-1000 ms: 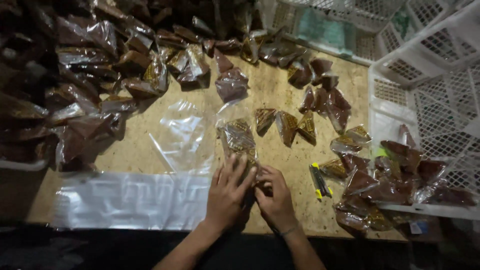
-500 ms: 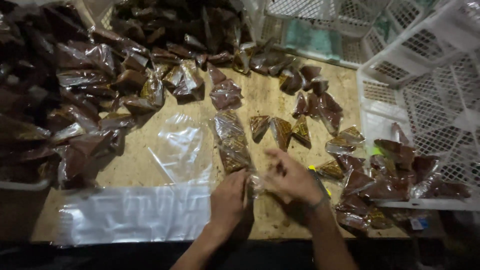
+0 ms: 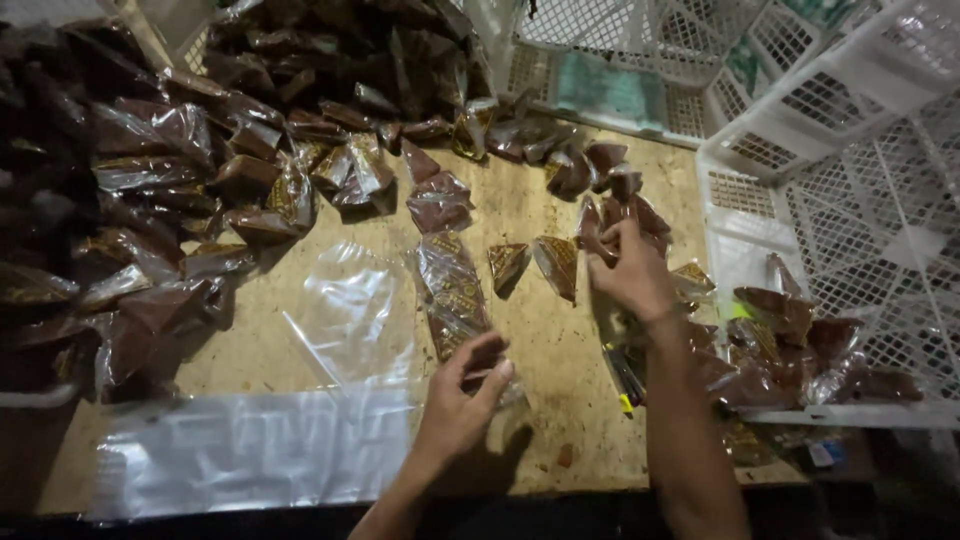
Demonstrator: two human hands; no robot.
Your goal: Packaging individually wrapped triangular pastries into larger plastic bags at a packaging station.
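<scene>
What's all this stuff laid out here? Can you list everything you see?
Filled packets: many, dark brown in clear plastic, heaped left and top.
Triangular packets: two, brown, mid-table.
Long clear bag: one, partly filled, centre.
Empty clear bags: a few, lying left of centre.
Plastic sheet: one, clear, near edge.
Crates: several, white lattice, right and top.
Table: one, light wood.
Left hand: grip on the long bag's lower end.
Right hand: reaching to packets by the crate.
</scene>
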